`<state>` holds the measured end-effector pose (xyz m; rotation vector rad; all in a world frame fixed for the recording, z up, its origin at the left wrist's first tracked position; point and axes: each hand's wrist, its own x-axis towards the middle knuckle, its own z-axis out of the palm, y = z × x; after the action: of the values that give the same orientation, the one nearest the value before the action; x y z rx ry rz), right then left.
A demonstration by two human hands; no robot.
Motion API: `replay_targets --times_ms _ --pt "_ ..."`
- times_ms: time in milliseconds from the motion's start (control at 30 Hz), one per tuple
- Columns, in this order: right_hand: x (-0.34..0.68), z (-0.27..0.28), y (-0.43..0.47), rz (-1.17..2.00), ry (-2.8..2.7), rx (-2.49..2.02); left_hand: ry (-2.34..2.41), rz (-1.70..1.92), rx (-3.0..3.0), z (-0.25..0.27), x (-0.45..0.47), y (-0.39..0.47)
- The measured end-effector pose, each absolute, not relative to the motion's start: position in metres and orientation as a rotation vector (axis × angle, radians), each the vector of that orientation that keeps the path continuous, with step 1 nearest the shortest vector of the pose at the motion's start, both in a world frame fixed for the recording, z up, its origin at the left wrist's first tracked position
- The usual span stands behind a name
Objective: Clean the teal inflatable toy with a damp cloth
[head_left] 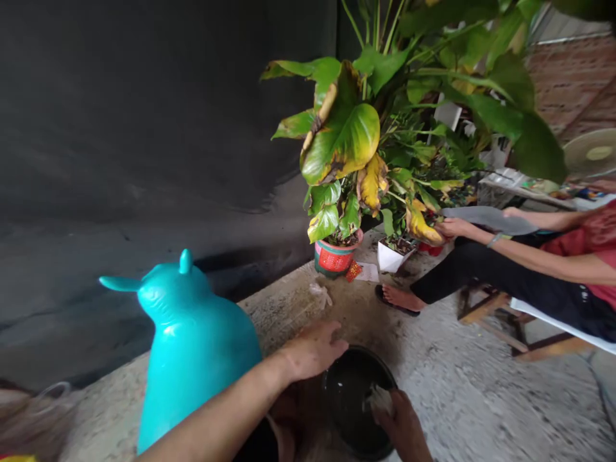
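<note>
A dark round basin (342,401) of water stands on the floor below me. My right hand (403,423), low in the head view, is closed on a small, pale, crumpled cloth (382,399) over the basin's right side. My left hand (315,350) reaches across to the basin's upper left rim. Its fingers are spread and nothing shows in them; whether they touch the rim I cannot tell. Left of my left forearm is a glossy turquoise inflatable animal (202,346) with ears sticking up.
Large plants with yellowing leaves (344,144) stand by the dark wall in a red-green pot (337,255) and a white pot (393,255). At right, a seated person (529,256) holds a grey cloth (491,219) at the leaves. A wooden stool (488,307) stands there.
</note>
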<state>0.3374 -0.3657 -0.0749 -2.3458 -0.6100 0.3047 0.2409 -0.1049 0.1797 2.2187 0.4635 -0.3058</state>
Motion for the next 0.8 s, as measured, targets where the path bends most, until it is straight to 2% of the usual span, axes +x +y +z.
replay_targets --times_ms 67,267,533,633,800 --pt "0.339 -0.056 -0.364 0.262 -0.586 -2.274 0.612 -0.306 2.057 0.163 0.247 -0.127" --pt "0.343 -0.006 -0.360 0.237 -0.698 -2.132 0.849 -0.623 1.495 0.089 0.263 -0.183" --pt "0.329 0.022 -0.353 0.340 -0.917 -2.027 0.831 -0.542 0.983 0.037 0.292 -0.194" --pt "0.323 0.027 -0.348 0.358 -0.805 -1.957 0.895 -0.501 0.990 0.029 0.300 -0.201" --pt "0.329 0.015 -0.339 0.338 -0.318 -1.845 0.882 -0.391 1.069 0.014 0.301 -0.207"
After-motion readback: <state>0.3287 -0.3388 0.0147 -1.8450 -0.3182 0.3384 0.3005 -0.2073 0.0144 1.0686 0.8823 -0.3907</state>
